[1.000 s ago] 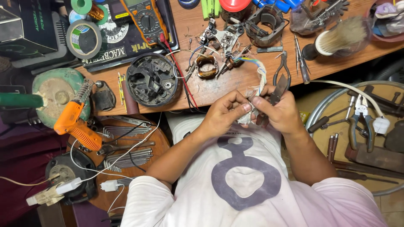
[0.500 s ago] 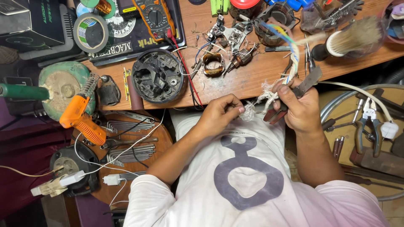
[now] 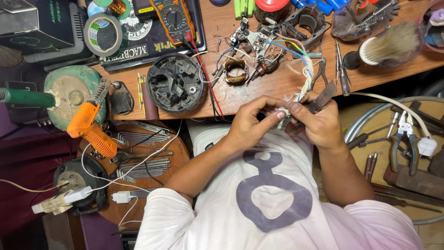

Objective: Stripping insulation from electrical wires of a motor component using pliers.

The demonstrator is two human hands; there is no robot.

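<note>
The left hand [image 3: 252, 122] and right hand [image 3: 319, 122] meet at the near edge of the tabletop [image 3: 277, 85], both touching a bundle of wires [image 3: 303, 76] that runs up from between them onto the tabletop. The right hand also holds pliers [image 3: 317, 105]. On the tabletop, left of the hands, lies a round housing [image 3: 175, 83]; behind it sits a multimeter [image 3: 173, 18], with a tape roll [image 3: 102, 34] further left. A brush [image 3: 386, 44] lies on the tabletop to the right. A soldering gun [image 3: 90, 125] hangs off the tabletop's left end, above a stool holding hex keys [image 3: 143, 153].
</note>
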